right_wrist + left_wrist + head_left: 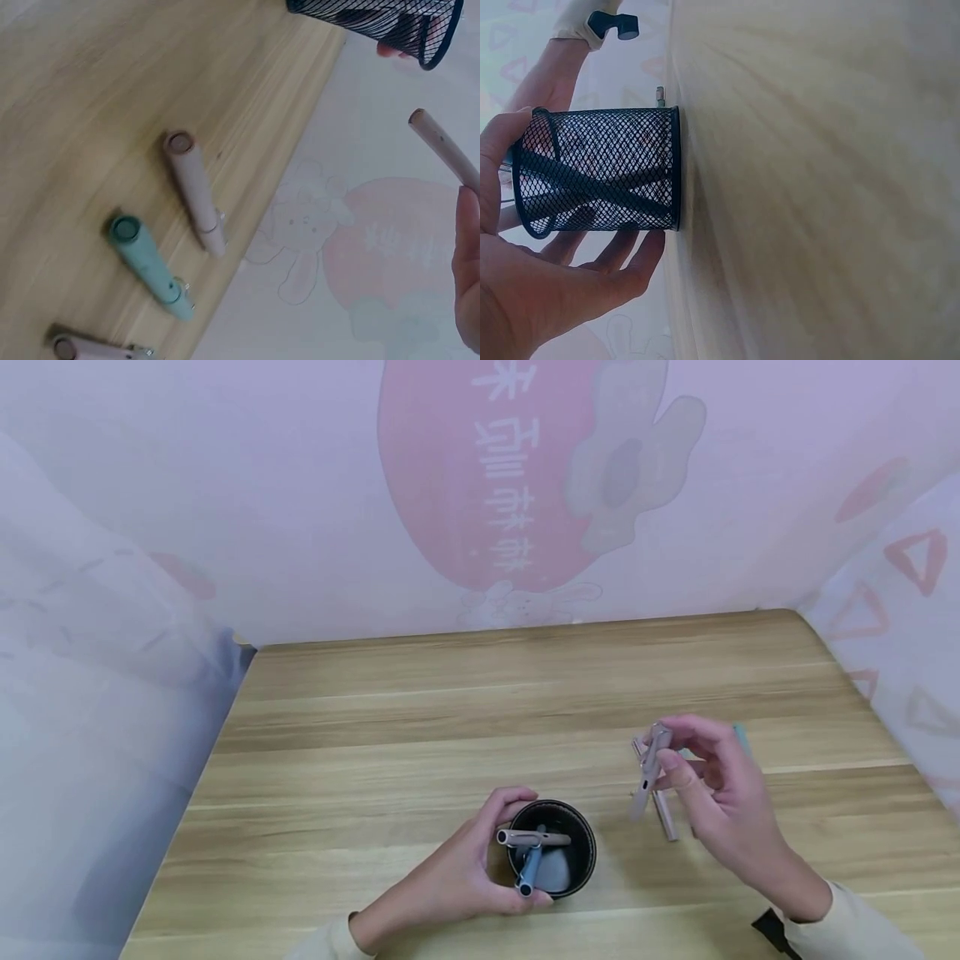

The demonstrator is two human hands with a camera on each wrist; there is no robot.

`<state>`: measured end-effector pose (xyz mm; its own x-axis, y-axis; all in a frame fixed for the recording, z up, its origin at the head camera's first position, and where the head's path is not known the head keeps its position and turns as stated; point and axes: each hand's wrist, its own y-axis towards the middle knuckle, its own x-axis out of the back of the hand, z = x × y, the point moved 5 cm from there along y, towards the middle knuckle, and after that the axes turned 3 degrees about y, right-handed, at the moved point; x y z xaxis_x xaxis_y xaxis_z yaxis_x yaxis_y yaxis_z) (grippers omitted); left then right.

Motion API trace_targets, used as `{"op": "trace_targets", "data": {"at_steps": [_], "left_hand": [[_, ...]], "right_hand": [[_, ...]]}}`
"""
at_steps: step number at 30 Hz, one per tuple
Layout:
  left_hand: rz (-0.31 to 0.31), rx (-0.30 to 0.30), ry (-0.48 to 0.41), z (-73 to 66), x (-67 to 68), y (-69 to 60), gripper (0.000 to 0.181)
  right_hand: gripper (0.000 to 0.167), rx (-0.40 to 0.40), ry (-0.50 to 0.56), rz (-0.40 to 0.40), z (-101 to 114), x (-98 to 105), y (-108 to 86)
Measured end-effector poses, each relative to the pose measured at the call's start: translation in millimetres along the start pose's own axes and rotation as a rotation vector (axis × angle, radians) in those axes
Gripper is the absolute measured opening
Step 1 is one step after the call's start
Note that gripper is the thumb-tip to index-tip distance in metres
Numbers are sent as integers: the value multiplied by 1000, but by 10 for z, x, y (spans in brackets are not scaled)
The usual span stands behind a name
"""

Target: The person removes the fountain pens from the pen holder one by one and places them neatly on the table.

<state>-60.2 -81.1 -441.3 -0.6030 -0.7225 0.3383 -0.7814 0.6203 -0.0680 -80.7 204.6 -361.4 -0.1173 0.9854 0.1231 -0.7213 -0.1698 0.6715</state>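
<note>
On my feed, the left hand [468, 872] curls its fingers round a mesh cup [596, 135] containing a blue pen [531, 868] and a pale pen [553, 839]; the right hand [723, 789] pinches a pink pen [651, 762] over the table [450, 718].

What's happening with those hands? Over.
Left fingers around black wire-mesh cylindrical cup. Right fingers pinching slim pinkish pen. No obstacle visible between pen and cup.
</note>
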Motion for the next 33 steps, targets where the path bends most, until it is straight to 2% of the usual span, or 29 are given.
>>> {"op": "trace_targets", "data": {"at_steps": [7, 17, 21, 27, 33], "left_hand": [[2, 10, 7, 5, 15, -9, 95], [-1, 8, 5, -1, 23, -19, 98], [1, -3, 0, -3, 22, -15, 97], [2, -20, -1, -10, 22, -10, 96], [4, -29, -4, -21, 12, -1, 94]], "right_hand": [[48, -105, -182, -21, -81, 178, -45], [48, -225, -312, 14, -146, 408, -30], [48, -256, -341, 11, -192, 542, -60], [46, -356, -364, -30, -282, 735, -86], [45, -401, -393, -4, -370, 898, -130]]}}
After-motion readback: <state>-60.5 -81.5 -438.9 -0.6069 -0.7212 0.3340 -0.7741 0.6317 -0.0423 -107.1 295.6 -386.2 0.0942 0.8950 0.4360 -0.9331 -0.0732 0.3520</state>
